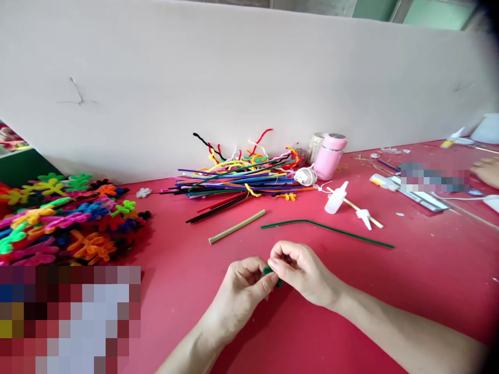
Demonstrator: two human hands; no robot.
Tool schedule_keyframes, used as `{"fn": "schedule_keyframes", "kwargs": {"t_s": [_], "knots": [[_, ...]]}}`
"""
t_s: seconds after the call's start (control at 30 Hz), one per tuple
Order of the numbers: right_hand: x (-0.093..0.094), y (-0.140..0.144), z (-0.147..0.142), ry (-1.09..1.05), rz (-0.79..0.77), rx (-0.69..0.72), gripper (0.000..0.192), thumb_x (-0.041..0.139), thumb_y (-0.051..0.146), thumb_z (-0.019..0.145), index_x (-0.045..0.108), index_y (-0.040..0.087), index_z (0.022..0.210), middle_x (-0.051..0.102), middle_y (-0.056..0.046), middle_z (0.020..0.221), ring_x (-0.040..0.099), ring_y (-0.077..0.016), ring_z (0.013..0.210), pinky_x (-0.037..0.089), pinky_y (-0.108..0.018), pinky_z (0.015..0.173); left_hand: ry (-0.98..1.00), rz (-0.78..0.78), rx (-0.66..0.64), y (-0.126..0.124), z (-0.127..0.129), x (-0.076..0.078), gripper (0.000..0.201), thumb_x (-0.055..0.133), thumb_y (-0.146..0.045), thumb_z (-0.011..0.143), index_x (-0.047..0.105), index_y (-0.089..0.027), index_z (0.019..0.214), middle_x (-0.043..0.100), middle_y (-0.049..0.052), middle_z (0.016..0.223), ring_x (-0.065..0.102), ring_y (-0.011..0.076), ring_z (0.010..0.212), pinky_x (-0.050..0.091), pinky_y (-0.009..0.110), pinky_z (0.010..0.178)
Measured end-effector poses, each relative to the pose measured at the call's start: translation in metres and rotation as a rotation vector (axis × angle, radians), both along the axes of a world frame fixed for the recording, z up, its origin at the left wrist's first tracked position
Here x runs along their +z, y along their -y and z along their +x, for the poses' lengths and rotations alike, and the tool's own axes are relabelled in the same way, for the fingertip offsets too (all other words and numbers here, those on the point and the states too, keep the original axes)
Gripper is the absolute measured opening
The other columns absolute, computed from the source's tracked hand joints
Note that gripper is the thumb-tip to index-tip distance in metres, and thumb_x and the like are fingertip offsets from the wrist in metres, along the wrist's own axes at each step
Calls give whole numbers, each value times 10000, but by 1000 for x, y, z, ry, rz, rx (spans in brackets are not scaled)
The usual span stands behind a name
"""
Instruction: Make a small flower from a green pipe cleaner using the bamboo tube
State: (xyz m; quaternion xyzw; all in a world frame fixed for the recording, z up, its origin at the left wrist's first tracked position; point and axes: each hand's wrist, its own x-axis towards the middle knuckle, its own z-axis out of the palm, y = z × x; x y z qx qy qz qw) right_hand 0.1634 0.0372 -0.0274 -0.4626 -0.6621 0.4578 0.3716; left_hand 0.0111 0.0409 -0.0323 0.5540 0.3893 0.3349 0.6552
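Both hands meet over the red table. Between the fingers of my left hand (244, 291) is a small piece of dark green pipe cleaner (267, 270), bent into a compact shape and mostly hidden. My right hand (306, 270) pinches the same piece from the other side, fingers curled. Just beyond them lies a long green pipe cleaner (331, 229) with a slight bend. A pale green stick (237, 227) rests to its left. Farther back is a heap of many-coloured pipe cleaners (237, 179).
Pipe-cleaner flowers (58, 223) are piled at left. A pink bottle (330, 157) stands near the white partition (175, 83). Right of centre are a small white squeeze bottle (336, 198) and a thin stick (354, 206). Another person's hand (486, 171) shows at the far right.
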Motion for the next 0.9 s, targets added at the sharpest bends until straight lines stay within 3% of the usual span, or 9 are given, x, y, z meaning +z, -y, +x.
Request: {"fn": "schedule_keyframes", "kwargs": {"t_s": [0.17,0.4,0.63,0.73,0.9], "knots": [[1,-4,-1,-58,-51,-18,186,480,245,815,450,162,652,408,46,580,362,-78,513,309,-191,464,19,-17,52,-1,2,-2,192,610,-247,725,575,-131,577,512,-28,500,422,74,500,324,205,518],[1,-8,2,-202,-69,-52,223,418,322,867,509,154,754,446,31,638,411,-88,586,345,-189,534,305,-191,230,-3,5,-5,149,610,-206,729,621,-128,602,586,-3,561,490,84,549,377,211,588],[-3,-7,6,-143,-17,-47,200,461,271,840,449,154,679,372,50,595,326,-77,532,287,-194,481,344,-208,147,-3,4,-2,263,508,-269,800,641,-103,645,610,47,582,519,128,569,400,266,634],[-3,-8,7,-128,-20,-39,207,456,276,840,443,158,671,359,50,595,312,-79,532,271,-202,480,360,-211,142,-2,3,-1,225,515,-255,795,628,-121,654,604,30,598,512,120,562,395,254,623],[-3,-7,6,-129,-24,-24,217,457,288,841,432,162,666,338,53,591,295,-78,528,256,-202,472,219,-140,145,-1,1,-6,205,554,-248,776,608,-131,616,577,10,561,475,100,559,359,220,596]]}}
